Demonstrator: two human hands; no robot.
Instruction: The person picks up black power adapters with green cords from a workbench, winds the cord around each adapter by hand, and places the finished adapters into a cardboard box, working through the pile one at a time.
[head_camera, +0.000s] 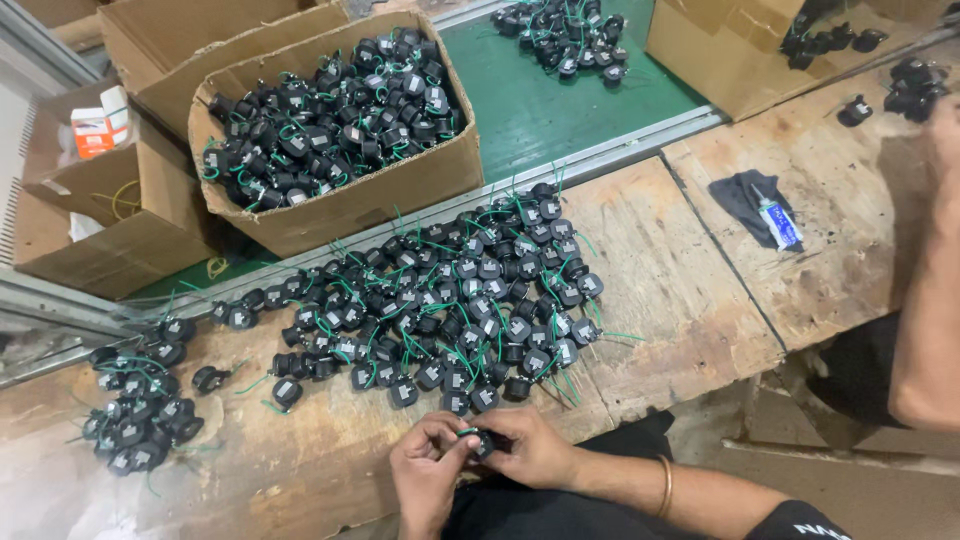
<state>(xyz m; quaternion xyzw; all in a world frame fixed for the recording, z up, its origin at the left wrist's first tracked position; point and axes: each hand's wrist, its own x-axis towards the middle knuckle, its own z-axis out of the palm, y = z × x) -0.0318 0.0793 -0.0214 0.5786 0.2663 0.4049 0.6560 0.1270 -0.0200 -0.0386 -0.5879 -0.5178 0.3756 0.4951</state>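
Note:
My left hand (425, 470) and my right hand (530, 450) meet at the near edge of the wooden workbench (660, 290). Together they pinch one small black part with a green wire (481, 441). Just beyond my hands a wide pile of the same black parts (450, 300) with green wires covers the bench. A gold bangle sits on my right wrist.
An open cardboard box (340, 205) full of the same parts stands behind the pile. A smaller heap (140, 405) lies at the left. Another person's arm (925, 330) reaches in at the right. A small tube on a dark cloth (775, 220) lies at the right.

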